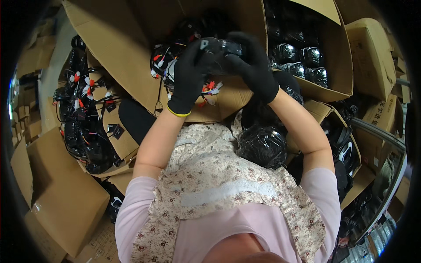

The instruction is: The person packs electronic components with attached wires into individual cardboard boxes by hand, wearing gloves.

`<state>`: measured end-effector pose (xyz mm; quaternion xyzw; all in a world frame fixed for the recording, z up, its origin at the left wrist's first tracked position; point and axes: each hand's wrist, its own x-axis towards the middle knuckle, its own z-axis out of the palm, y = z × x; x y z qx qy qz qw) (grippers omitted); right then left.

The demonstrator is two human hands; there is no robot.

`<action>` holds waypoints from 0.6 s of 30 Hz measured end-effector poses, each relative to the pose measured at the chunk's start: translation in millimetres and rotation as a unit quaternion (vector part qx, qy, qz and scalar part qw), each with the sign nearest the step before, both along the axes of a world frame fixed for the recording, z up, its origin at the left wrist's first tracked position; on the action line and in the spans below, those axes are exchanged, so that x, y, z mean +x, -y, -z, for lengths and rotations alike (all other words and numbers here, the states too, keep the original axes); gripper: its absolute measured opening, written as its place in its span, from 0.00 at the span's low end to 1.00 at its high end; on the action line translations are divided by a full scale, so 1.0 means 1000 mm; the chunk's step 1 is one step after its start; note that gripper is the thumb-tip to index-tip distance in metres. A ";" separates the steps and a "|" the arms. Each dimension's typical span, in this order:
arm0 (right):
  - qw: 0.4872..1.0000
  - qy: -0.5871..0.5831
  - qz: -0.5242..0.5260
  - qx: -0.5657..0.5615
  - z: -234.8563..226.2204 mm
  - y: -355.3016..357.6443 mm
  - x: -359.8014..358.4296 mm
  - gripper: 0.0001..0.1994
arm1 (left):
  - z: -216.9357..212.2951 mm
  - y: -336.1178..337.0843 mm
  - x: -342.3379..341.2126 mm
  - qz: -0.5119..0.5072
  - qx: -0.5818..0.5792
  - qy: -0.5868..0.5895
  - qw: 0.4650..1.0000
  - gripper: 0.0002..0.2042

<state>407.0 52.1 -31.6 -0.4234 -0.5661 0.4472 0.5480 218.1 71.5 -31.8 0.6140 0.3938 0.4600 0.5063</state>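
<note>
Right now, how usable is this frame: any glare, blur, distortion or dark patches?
Head view: strong fisheye bending at the box edges, black vignette round the rim; glare spots on the wrapped parts; the black part between the left hand and right hand loses detail against the black gloves; hands slightly soft.

Even, soft indoor light; glossy black parts show small glare spots; fisheye bends edges, corners fall black; focus fairly sharp.

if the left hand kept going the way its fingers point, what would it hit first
Probably the black part it already grips with the right hand. Past the left hand, the wired black parts in the open cardboard box come next, though depth is unclear.
</note>
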 end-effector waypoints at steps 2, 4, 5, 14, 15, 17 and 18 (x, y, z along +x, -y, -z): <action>0.992 0.072 0.068 0.074 -0.005 -0.001 -0.005 0.25 | 0.013 0.000 -0.005 0.002 -0.041 0.078 0.996 0.19; 0.995 -0.097 -0.021 -0.020 -0.006 -0.003 -0.009 0.31 | 0.018 0.006 -0.004 0.019 -0.136 0.312 0.940 0.25; 0.995 -0.045 -0.028 -0.083 -0.010 -0.003 -0.003 0.32 | 0.019 0.008 -0.004 0.012 -0.127 0.268 0.955 0.31; 0.988 0.146 -0.012 0.057 0.001 0.005 -0.006 0.31 | -0.023 0.000 -0.015 0.001 0.130 -0.130 0.983 0.15; 0.984 0.157 -0.001 0.081 0.001 0.005 -0.006 0.31 | -0.024 0.000 -0.015 0.016 0.107 -0.120 0.987 0.15; 0.980 0.169 0.012 0.102 0.000 0.004 -0.004 0.31 | -0.025 0.003 -0.012 0.035 0.082 -0.109 0.990 0.14; 0.970 0.196 0.022 0.143 -0.002 0.003 -0.003 0.30 | -0.025 0.007 -0.009 0.009 0.107 -0.124 0.986 0.14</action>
